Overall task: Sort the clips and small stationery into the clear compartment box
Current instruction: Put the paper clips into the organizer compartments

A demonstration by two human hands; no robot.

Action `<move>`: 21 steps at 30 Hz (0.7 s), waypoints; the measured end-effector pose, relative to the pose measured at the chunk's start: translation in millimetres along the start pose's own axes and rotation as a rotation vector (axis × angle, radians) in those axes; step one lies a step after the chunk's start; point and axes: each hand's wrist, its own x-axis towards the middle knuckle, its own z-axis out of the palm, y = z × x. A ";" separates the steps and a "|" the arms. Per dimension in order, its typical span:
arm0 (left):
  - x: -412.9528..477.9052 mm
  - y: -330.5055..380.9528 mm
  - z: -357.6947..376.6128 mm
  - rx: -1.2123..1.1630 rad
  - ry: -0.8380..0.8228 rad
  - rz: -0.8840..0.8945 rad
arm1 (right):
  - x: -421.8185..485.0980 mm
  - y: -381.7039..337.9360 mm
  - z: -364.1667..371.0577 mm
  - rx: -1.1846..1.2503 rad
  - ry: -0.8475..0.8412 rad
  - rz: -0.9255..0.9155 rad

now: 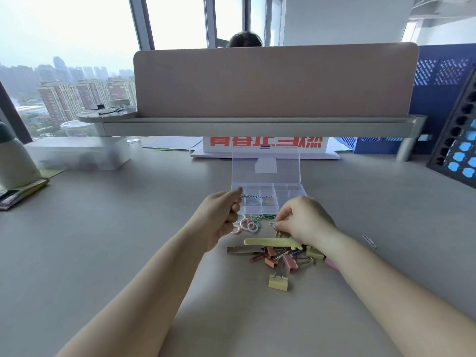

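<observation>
The clear compartment box (288, 191) stands open on the desk, lid up, with a few paper clips in its near-left cells. My left hand (221, 215) hovers at the box's left front corner, fingers curled, pinching paper clips (244, 195) over a cell. My right hand (304, 220) rests by the box's front right and pinches a silver paper clip (272, 223). Between the hands lie pink rings (244, 225) and green clips (262, 217). Nearer me lies a yellow clip bar (268, 241), a USB stick (242, 249) and several pink and yellow binder clips (278, 280).
One stray paper clip (369, 240) lies to the right. A desk divider with shelf (257, 124) overhangs the back. A frosted storage box (82, 155) and notebooks (23, 191) sit left; a blue-and-black rack (456, 143) stands right. Papers (265, 150) lie behind the compartment box.
</observation>
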 end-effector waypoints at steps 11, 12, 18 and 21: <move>2.1 -11.7 13.4 1.059 0.282 0.294 | 5.4 4.1 5.4 -0.161 -0.070 -0.028; 2.9 -12.2 14.5 1.072 0.286 0.284 | 6.1 4.1 5.3 -0.172 -0.077 -0.032; 4.7 -14.0 13.6 1.062 0.239 0.281 | 5.0 4.3 0.2 -0.149 -0.155 -0.026; 7.4 -13.2 5.7 1.050 0.256 0.319 | 3.9 4.2 -0.5 -0.182 -0.153 -0.032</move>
